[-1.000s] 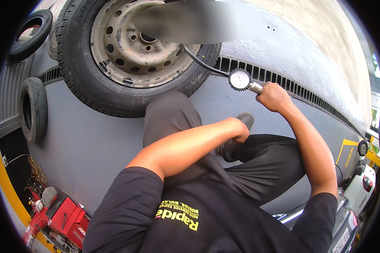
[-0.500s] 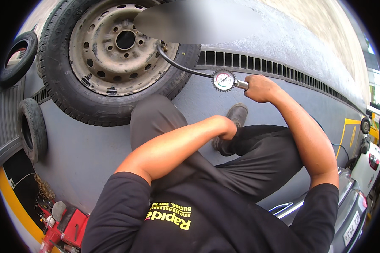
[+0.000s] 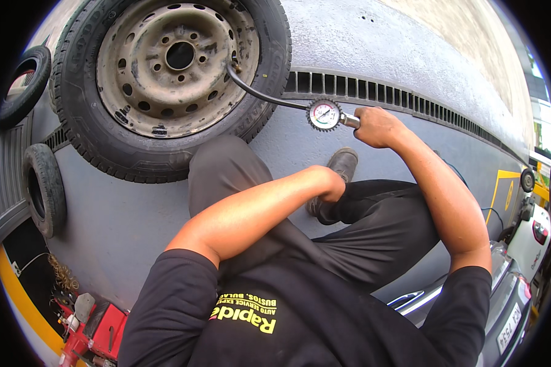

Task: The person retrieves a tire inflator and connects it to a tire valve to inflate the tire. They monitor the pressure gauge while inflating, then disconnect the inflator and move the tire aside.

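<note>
- Head view, looking down over a person in a black short-sleeved shirt and dark trousers, crouched on a grey concrete floor (image 3: 134, 244).
- The right hand (image 3: 376, 126) is closed in a fist around the metal handle of a round tyre pressure gauge (image 3: 324, 114) with a white dial and a toothed black rim. The gauge sits near the middle of the floor, just before a long slotted drain grate (image 3: 410, 101) that runs across it.
- A black rubber hose (image 3: 260, 92) curves from the gauge up and left to the rusty, dirty steel rim (image 3: 165, 61) of a large black tyre (image 3: 98, 137). The hose end touches the rim at its right side.
- That wheel lies at the upper left of the floor, just beyond the person's bent knee.
- The left hand (image 3: 332, 185) is tucked down by the knee, near a dark shoe (image 3: 340, 165). Its fingers are hidden, so its grip cannot be told.
- Two smaller black tyres stand at the floor's left edge, one high (image 3: 24, 85) and one lower (image 3: 43, 189).
- A red floor jack (image 3: 92, 330) lies at the lower left corner, beside a yellow painted stripe (image 3: 24, 300).
- Parked cars (image 3: 508, 306) show at the right edge.
</note>
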